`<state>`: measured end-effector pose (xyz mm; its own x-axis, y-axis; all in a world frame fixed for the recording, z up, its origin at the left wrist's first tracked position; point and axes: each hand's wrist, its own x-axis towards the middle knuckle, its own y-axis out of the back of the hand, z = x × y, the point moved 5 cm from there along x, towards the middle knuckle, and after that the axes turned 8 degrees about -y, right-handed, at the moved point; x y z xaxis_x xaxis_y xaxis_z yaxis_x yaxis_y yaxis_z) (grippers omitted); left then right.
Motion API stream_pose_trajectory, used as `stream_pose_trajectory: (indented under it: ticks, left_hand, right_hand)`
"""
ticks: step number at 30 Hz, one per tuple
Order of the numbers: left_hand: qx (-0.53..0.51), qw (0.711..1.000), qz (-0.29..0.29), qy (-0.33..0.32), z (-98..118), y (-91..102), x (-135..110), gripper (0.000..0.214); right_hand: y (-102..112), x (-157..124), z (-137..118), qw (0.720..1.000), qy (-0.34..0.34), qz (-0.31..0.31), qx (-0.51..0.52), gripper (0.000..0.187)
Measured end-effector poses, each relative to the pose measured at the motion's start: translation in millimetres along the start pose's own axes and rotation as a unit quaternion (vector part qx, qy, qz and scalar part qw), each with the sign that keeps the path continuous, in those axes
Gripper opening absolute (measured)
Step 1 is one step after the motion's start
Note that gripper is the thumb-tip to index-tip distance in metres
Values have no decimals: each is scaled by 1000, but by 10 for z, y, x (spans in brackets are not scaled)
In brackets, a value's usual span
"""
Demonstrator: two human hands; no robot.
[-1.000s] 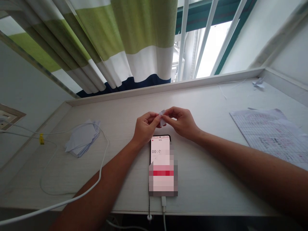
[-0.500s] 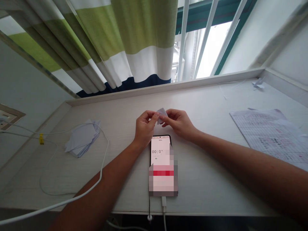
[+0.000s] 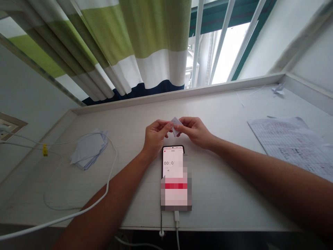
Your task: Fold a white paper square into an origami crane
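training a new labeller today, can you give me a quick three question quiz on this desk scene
1. True or false: both hands pinch the small folded paper.
2. What lies on the desk just below the hands? A) phone B) mug C) scissors
3. Fill in: the stack of white papers sits on the person's ____ side.

Key:
1. True: left hand and right hand both hold it.
2. A, the phone.
3. Left.

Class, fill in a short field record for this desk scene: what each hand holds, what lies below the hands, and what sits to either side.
left hand: pinches the small folded paper
right hand: pinches the same paper from the other side
below hands: phone flat on the desk, timer on screen, cable plugged in
left side: stack of paper slips, white cable
right side: printed sheet
behind: striped curtain
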<state>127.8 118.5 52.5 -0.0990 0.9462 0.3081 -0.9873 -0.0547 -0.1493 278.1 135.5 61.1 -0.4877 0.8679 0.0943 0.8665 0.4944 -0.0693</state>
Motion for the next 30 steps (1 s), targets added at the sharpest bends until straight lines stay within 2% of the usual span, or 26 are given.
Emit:
stream_pose_trajectory:
  ticks: [6,9,12,17,20,22,24,26,30]
  left_hand:
    - [-26,999,5,33,-13,-36,-34,31]
    - [-11,998,-41,36,-21,-68,-57,39]
    - [46,993,-104,22,-20,-119,-99,41]
    - [96,983,-156,9,-43,-173,-143,39]
    - [77,985,-154,26,-66,-154,-121,38]
    - [59,988,-132,48,-73,-117,-90,39]
    - [36,991,-105,72,-67,-75,-59,39]
    - [13,991,-97,95,-59,-53,-41,38]
    - [-23,986,-106,125,-59,-41,-37,33]
  right_hand:
    - [-16,0,5,1000,-13,3,22,37]
    - [16,2,33,999,-32,20,31,37]
    - [84,14,68,997,-35,43,45,36]
    - [113,45,130,997,-35,19,69,32]
    - [110,39,125,999,-18,29,31,30]
    - [139,18,95,997,11,70,-7,24]
    - [169,-14,40,991,57,106,-58,36]
    - [177,-43,-19,980,104,115,-122,44]
    - [156,-54,-56,963,147,81,-209,24]
